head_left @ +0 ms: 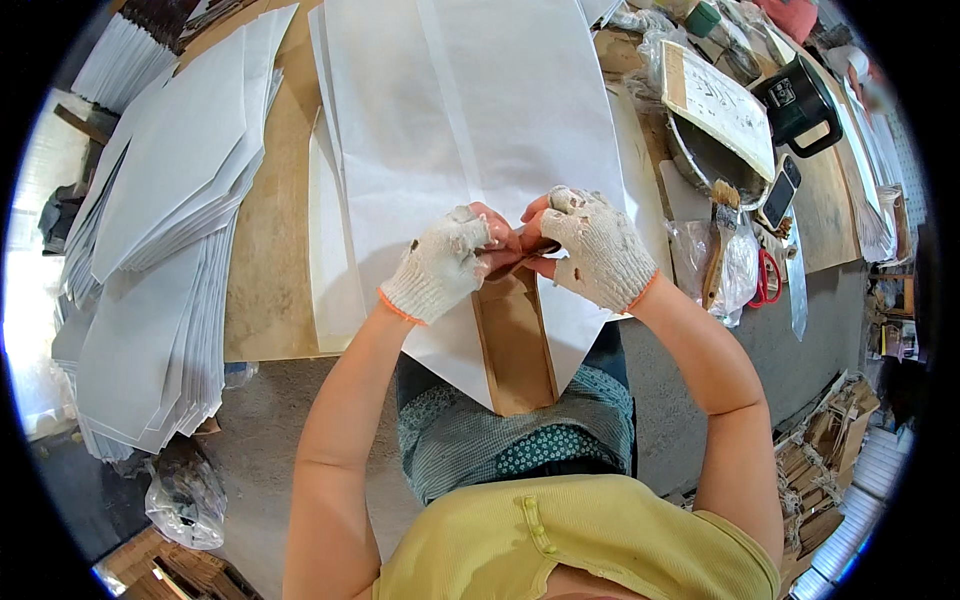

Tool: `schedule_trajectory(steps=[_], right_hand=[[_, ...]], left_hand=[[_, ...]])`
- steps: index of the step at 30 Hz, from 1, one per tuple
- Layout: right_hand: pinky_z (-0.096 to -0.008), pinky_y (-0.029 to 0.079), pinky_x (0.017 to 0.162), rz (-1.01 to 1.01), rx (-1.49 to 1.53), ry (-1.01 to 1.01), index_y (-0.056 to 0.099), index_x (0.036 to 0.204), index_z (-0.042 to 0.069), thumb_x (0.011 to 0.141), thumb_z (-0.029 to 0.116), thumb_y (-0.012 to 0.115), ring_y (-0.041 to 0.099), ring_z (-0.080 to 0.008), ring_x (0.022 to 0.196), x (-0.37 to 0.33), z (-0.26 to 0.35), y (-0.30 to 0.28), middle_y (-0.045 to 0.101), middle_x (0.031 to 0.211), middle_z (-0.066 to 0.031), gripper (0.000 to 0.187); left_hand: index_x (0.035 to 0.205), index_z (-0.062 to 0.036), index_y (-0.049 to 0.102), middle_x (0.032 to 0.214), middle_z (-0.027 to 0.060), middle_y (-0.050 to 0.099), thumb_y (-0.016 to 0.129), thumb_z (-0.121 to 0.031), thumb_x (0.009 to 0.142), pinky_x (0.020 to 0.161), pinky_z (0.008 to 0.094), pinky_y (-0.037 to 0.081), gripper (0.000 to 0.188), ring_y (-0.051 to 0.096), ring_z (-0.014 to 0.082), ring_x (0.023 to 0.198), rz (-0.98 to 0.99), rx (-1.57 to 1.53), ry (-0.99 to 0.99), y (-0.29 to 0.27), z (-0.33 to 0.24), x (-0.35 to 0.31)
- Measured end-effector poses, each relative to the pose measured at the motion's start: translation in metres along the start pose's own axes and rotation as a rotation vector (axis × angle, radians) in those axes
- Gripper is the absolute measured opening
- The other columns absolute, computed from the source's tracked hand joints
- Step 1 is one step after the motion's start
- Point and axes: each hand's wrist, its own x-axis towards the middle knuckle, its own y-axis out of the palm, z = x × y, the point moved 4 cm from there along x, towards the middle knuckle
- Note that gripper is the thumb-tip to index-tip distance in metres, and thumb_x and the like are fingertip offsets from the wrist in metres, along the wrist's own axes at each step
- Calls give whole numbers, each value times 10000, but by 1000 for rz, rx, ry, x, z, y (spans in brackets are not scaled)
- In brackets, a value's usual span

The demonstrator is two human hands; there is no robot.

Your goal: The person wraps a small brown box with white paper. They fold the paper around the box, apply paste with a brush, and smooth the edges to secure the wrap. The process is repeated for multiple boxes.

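Both gloved hands meet over the near end of a large white paper sheet (470, 130) lying on the desk (265, 260) — the left hand (440, 265) and the right hand (598, 250) pinch the top edge of a brown cardboard strip (515, 345) that sits on the sheet's pointed lower end, which overhangs the desk toward the person's lap; the bare fingers (500, 240) are closed narrow on that edge. Judging by the layout, this piece is midway: the strip is placed but the sheet is not yet fully folded; a stack of white sheets (165, 250) waits at the left — a brush (718, 240) and red scissors (768, 278) lie at the right.
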Motion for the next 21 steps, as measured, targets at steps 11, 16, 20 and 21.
schedule_trajectory(steps=[11, 16, 20, 21], right_hand=[[-459, 432, 1015, -202, -294, -287, 643, 851, 77, 776, 142, 622, 563, -291, 1116, -13, 21, 12, 621, 998, -81, 101], [-399, 454, 1059, -99, -230, -524, 650, 788, 97, 774, 154, 638, 628, -255, 967, -45, 48, 41, 638, 927, -61, 59], [-404, 515, 978, 173, -201, -540, 692, 783, 109, 776, 235, 687, 660, -255, 902, -22, 41, 32, 660, 885, -52, 126], [-417, 534, 931, 333, -241, -469, 714, 791, 118, 769, 248, 695, 672, -261, 900, -9, 38, 26, 681, 879, -61, 134]], left_hand=[[947, -44, 679, 824, 115, 666, 729, -202, 857, 727, 338, 499, 188, 609, 204, 778, -186, 39, -296, -17, 1, 22], [948, -63, 691, 891, 101, 696, 711, -209, 860, 782, 346, 510, 172, 648, 225, 851, -242, 209, -492, -17, 29, 44], [1005, -115, 689, 954, 115, 694, 665, -245, 871, 814, 429, 519, 188, 661, 316, 920, -480, 768, -6, -9, 13, 40], [1007, -121, 692, 966, 110, 696, 656, -249, 876, 812, 432, 521, 186, 662, 320, 926, -556, 934, 249, -3, -8, 34]])
